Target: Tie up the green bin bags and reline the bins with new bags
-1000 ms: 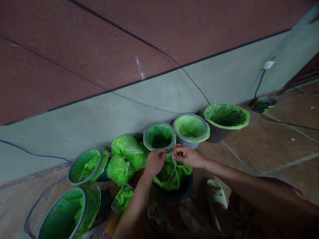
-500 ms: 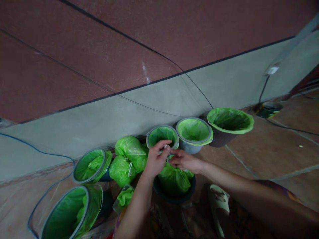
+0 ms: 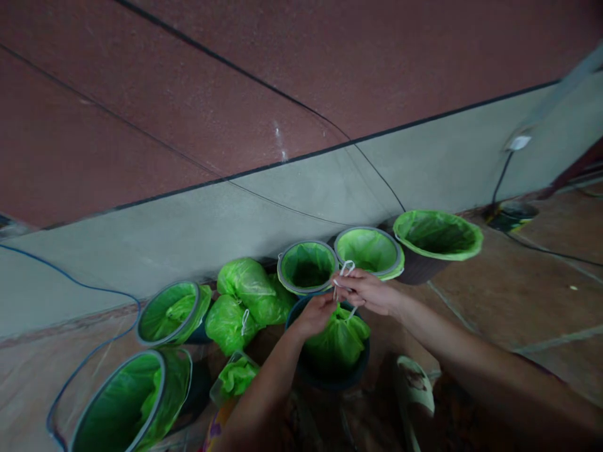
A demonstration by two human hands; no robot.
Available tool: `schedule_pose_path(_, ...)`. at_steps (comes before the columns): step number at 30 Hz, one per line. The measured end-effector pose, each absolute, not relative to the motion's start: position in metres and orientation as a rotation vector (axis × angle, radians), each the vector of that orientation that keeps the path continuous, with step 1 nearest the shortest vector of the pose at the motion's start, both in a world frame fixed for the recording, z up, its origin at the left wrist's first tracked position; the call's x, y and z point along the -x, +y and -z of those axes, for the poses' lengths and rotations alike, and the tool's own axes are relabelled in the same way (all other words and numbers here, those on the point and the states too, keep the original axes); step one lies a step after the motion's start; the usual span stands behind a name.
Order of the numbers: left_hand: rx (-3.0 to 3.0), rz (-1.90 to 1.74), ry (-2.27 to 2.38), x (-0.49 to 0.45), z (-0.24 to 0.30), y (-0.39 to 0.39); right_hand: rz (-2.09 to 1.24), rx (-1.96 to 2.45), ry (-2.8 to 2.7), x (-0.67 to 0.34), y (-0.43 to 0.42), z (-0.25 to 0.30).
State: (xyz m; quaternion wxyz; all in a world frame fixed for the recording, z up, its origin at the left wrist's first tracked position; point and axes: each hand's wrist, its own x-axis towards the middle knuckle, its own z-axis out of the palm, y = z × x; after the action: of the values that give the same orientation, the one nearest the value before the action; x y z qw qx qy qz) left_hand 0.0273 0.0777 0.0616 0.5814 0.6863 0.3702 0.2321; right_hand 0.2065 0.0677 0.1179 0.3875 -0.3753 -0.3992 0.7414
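A green plastic bag [image 3: 336,342] sits gathered at its top inside a dark round bin [image 3: 330,375] on the floor in front of me. My left hand [image 3: 315,315] is closed around the bag's gathered neck. Just above it my right hand [image 3: 366,291] pinches the bag's white drawstring [image 3: 345,271], whose loops stick up between the fingers. Both hands are over the dark bin and touch each other.
Three bins lined with green bags [image 3: 307,268] [image 3: 369,252] [image 3: 437,236] stand along the grey wall behind. Two tied green bags [image 3: 247,285] [image 3: 226,323] lie to the left, beside two more lined bins [image 3: 172,312] [image 3: 123,405]. A blue cable [image 3: 70,279] runs along the wall. A sandal [image 3: 417,384] lies at the right.
The bag's mouth has been drawn shut. My left hand dropped from the string to the bag's neck, and my right hand rose, pulling the white drawstring upward.
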Motion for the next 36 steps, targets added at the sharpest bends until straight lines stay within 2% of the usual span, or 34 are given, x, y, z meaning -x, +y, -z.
schedule_pose_path(6,-1.310,-0.642,0.868,-0.032,-0.062,0.074,-1.855,0.905,-0.875,-0.225,0.074,-0.122)
schedule_pose_path(12,-1.388,-0.654,0.899,-0.038,-0.065,0.076,-1.770,0.887,-0.675,-0.240,0.084,-0.121)
schedule_pose_path(19,-1.339,-0.654,1.399,-0.054,-0.045,0.079,-1.723,0.797,-0.534,-0.225,0.080,-0.123)
schedule_pose_path(27,-1.859,-0.191,0.852,-0.062,-0.054,0.054,-1.734,0.733,-0.568,-0.213,0.081,-0.127)
schedule_pose_path(30,-1.869,-0.193,0.868,-0.060,-0.058,0.055,-1.636,0.845,-0.600,-0.219,0.086,-0.121)
schedule_pose_path(33,-1.773,-0.278,1.023,-0.056,-0.055,0.063,-1.529,1.202,-0.751,-0.222,0.086,-0.107)
schedule_pose_path(36,-1.563,-0.406,1.220,-0.051,-0.048,0.073,-1.412,1.530,-1.263,-0.221,0.080,-0.091)
